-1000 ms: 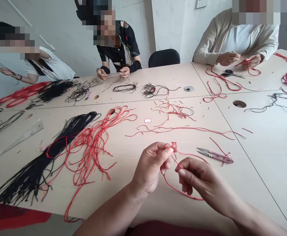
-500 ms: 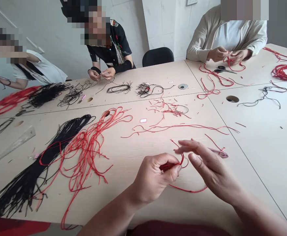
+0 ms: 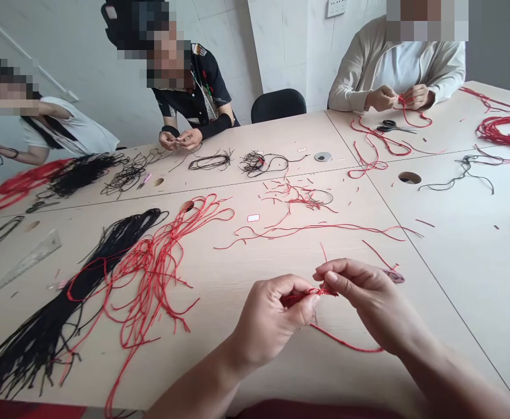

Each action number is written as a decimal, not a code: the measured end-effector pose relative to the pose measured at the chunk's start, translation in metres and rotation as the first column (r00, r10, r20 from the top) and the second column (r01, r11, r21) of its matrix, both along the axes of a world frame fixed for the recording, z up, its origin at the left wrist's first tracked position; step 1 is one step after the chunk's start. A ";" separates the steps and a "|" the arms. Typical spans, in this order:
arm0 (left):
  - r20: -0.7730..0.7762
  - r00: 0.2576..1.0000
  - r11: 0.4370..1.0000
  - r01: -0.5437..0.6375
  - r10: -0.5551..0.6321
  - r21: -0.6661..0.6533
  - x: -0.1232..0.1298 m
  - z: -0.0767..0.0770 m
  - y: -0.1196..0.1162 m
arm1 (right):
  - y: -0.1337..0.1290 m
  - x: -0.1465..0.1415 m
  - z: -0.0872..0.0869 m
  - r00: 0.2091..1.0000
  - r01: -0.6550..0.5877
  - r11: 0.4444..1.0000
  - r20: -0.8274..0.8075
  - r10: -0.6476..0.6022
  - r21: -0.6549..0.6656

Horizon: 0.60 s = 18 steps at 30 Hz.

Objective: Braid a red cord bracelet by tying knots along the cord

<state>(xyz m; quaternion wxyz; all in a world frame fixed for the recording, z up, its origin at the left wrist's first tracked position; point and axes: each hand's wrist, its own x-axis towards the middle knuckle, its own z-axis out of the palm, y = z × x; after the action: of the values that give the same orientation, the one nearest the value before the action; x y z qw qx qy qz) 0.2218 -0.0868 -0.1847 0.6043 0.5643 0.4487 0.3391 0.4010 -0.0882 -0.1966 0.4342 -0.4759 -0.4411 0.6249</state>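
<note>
Left hand point(image 3: 275, 314) still pinches red cord point(image 3: 325, 292); right hand point(image 3: 366, 291), spread moment earlier, now pinches thin strand point(image 3: 323, 251) beside it; two-handed cord work apparently resumes.

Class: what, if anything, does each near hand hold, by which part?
The left hand grips red cord by a bunched section, between thumb and fingers. The right hand is at its protruding part; whether gripping, cannot be told.
</note>
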 end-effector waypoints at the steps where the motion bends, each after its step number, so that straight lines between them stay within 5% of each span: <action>1: 0.034 0.999 0.993 0.015 -0.011 -0.114 0.000 0.001 0.001 | 0.000 0.000 -0.002 1.000 0.024 1.000 -0.012 -0.024 0.013; 6: 0.149 0.989 0.930 0.062 -0.007 -0.364 0.001 0.004 0.006 | -0.004 0.000 -0.005 0.998 0.051 0.997 0.028 -0.052 0.058; 12: 0.193 0.981 0.929 0.061 0.012 -0.366 -0.001 0.004 0.007 | -0.006 0.003 0.000 0.899 -0.131 0.976 0.435 0.043 0.176; 18: 0.198 0.980 0.934 0.051 0.022 -0.354 -0.002 0.003 0.006 | -0.003 0.002 0.004 0.865 -0.147 0.973 0.500 0.038 0.180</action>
<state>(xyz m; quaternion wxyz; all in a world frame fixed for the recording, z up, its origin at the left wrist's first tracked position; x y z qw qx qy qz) 0.2196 -0.0804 -0.1814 0.7410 0.4117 0.4362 0.3020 0.4028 -0.0912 -0.1929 0.3246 -0.5488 -0.6237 0.4522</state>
